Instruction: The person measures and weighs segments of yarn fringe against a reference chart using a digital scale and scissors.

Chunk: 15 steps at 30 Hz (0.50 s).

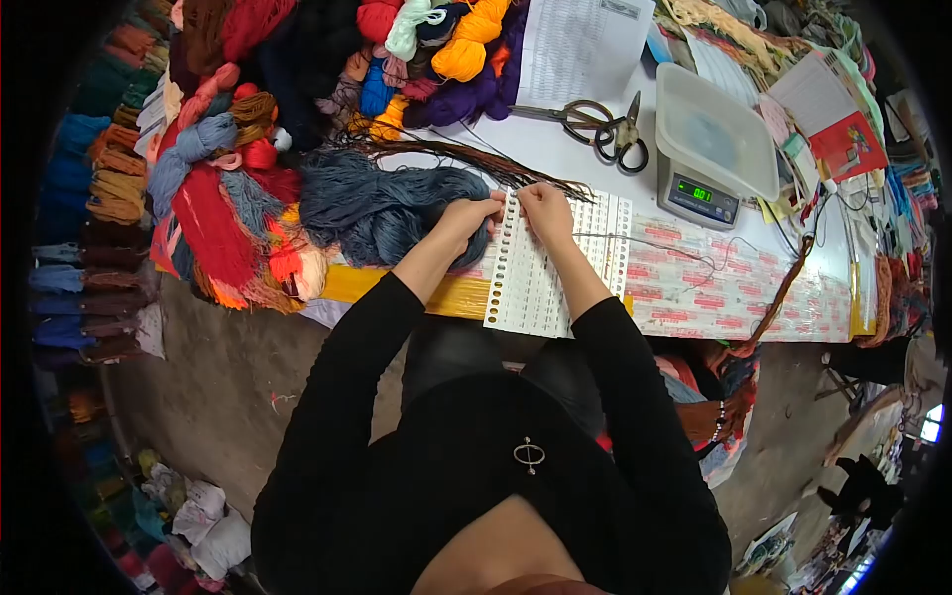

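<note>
The pale desk (813,268) bears a white punched card (526,283), holes running twelve-to-six; your left fingers (484,207), nearer its eleven-o'clock corner, and right fingers (536,195) bend inward, grip unclear.

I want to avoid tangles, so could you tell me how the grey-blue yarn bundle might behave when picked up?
The grey-blue yarn bundle would probably sag, since its strands lie in soft, loose folds. It may be light for its bulk, as it looks like loose thread. The thin dark strands lying right beside it could catch.
</note>
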### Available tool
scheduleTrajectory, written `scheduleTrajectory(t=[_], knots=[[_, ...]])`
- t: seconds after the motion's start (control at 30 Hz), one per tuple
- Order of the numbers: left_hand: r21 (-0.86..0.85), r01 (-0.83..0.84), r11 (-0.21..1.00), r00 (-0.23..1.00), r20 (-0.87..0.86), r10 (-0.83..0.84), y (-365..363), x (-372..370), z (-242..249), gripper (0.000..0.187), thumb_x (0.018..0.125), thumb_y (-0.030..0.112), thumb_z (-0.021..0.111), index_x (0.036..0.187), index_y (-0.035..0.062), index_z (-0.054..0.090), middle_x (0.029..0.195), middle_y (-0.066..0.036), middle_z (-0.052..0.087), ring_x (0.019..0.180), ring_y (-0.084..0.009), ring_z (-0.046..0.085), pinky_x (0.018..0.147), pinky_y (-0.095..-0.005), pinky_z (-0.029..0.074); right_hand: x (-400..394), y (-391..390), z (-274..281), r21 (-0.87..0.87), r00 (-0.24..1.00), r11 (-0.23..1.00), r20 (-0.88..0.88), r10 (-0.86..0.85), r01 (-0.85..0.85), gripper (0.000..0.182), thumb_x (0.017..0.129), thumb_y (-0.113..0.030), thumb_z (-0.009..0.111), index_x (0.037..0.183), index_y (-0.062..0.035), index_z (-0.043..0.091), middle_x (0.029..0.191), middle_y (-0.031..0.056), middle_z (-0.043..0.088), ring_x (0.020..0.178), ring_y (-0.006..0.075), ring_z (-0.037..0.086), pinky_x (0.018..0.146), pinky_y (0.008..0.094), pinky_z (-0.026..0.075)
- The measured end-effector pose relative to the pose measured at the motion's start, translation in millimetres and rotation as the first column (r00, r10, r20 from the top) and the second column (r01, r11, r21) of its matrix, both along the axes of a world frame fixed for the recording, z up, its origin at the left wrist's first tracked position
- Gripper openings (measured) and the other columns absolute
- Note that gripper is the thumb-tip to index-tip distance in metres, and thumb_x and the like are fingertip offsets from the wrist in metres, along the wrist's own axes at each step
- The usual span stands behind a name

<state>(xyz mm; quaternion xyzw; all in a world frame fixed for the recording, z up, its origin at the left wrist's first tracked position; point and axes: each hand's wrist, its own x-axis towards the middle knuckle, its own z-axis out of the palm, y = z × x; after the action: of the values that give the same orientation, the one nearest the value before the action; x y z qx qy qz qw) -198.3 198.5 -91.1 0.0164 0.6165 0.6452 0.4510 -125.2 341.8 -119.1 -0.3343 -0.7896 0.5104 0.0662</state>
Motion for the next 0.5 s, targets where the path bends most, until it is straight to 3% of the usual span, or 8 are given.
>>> scheduleTrajectory(t=[0.1, 0.17, 0.2, 0.3, 0.33, 0.37, 0.43, 0.5], knots=[[-0.050, 0.028, 0.998, 0.998, -0.053, -0.031, 14, -3, -2, 0.021, 0.083, 0.012, 0.059, 0.099, -0.0018, 0.063, 0.071, -0.003, 0.059, 0.057, -0.0100, 0.050, 0.051, -0.0244, 0.042, -1, 0, -4, -0.006, 0.998, 1.000, -0.069, 0.000, 0.000, 0.022, 0.080, -0.024, 0.059, 0.075, -0.0034, 0.064, 0.055, 0.0010, 0.057, 0.044, 0.0084, 0.050, 0.044, 0.0245, 0.040], [-0.143, 0.003, 0.990, 0.992, -0.127, -0.021, 20, -6, -11, 0.018, 0.083, 0.017, 0.060, 0.082, -0.0004, 0.065, 0.063, -0.004, 0.058, 0.054, -0.0119, 0.052, 0.050, -0.0256, 0.042, -3, 3, 1, -0.093, 0.997, 0.993, -0.025, 0.069, -0.071, 0.024, 0.078, -0.028, 0.058, 0.081, -0.0057, 0.066, 0.060, 0.0046, 0.061, 0.053, 0.0150, 0.057, 0.053, 0.0287, 0.044], [-0.224, 0.025, 0.974, 0.985, -0.160, -0.062, 22, -8, -15, 0.021, 0.084, 0.020, 0.060, 0.078, 0.0005, 0.065, 0.061, -0.005, 0.058, 0.054, -0.0122, 0.054, 0.049, -0.0256, 0.043, -2, 6, 4, -0.136, 0.996, 0.986, -0.004, 0.092, -0.092, 0.026, 0.077, -0.030, 0.057, 0.084, -0.0068, 0.067, 0.063, 0.0065, 0.063, 0.058, 0.0182, 0.060, 0.058, 0.0308, 0.047], [-0.501, 0.112, 0.858, 0.851, -0.398, -0.343, 23, -12, -26, 0.048, 0.089, 0.041, 0.046, 0.068, 0.0025, 0.065, 0.058, -0.008, 0.063, 0.057, -0.0152, 0.059, 0.060, -0.0264, 0.046, 1, 4, 9, -0.172, 0.993, 0.983, -0.112, 0.040, -0.059, 0.019, 0.079, -0.021, 0.062, 0.072, -0.0028, 0.062, 0.056, 0.0025, 0.058, 0.045, 0.0092, 0.051, 0.042, 0.0237, 0.040], [-0.503, 0.153, 0.850, 0.831, -0.400, -0.387, 15, -28, -57, 0.054, 0.089, 0.045, 0.041, 0.068, 0.0020, 0.065, 0.064, -0.008, 0.065, 0.058, -0.0161, 0.059, 0.063, -0.0271, 0.045, 4, 2, 12, -0.164, 0.995, 0.986, -0.095, 0.028, -0.043, 0.019, 0.078, -0.021, 0.062, 0.072, -0.0034, 0.062, 0.057, 0.0028, 0.059, 0.046, 0.0098, 0.053, 0.044, 0.0243, 0.042], [-0.375, 0.052, 0.926, 0.856, -0.460, -0.234, 7, -23, -38, 0.047, 0.088, 0.041, 0.047, 0.067, 0.0030, 0.066, 0.062, -0.007, 0.063, 0.057, -0.0155, 0.058, 0.062, -0.0267, 0.045, 6, 0, 14, -0.156, 0.997, 0.987, -0.079, 0.020, -0.032, 0.018, 0.078, -0.021, 0.062, 0.072, -0.0039, 0.062, 0.057, 0.0031, 0.059, 0.047, 0.0104, 0.055, 0.045, 0.0249, 0.043], [-0.033, -0.137, 0.990, 0.990, 0.028, 0.138, -7, -31, 5, 0.012, 0.082, 0.018, 0.063, 0.085, 0.0064, 0.065, 0.062, -0.002, 0.056, 0.051, -0.0130, 0.052, 0.052, -0.0246, 0.044, 7, 0, 19, -0.053, 0.998, 0.997, 0.018, 0.063, -0.062, 0.017, 0.077, -0.026, 0.059, 0.072, -0.0103, 0.064, 0.060, 0.0011, 0.063, 0.053, 0.0146, 0.061, 0.055, 0.0304, 0.047], [0.234, -0.251, 0.939, 0.878, 0.463, 0.119, -29, -57, 25, 0.015, 0.082, 0.012, 0.064, 0.095, 0.0072, 0.058, 0.066, -0.004, 0.057, 0.047, -0.0067, 0.046, 0.047, -0.0183, 0.040, 8, 1, 20, -0.064, 0.996, 0.994, 0.025, 0.089, -0.087, 0.018, 0.078, -0.026, 0.058, 0.073, -0.0098, 0.065, 0.060, 0.0015, 0.063, 0.053, 0.0138, 0.061, 0.054, 0.0297, 0.047]])
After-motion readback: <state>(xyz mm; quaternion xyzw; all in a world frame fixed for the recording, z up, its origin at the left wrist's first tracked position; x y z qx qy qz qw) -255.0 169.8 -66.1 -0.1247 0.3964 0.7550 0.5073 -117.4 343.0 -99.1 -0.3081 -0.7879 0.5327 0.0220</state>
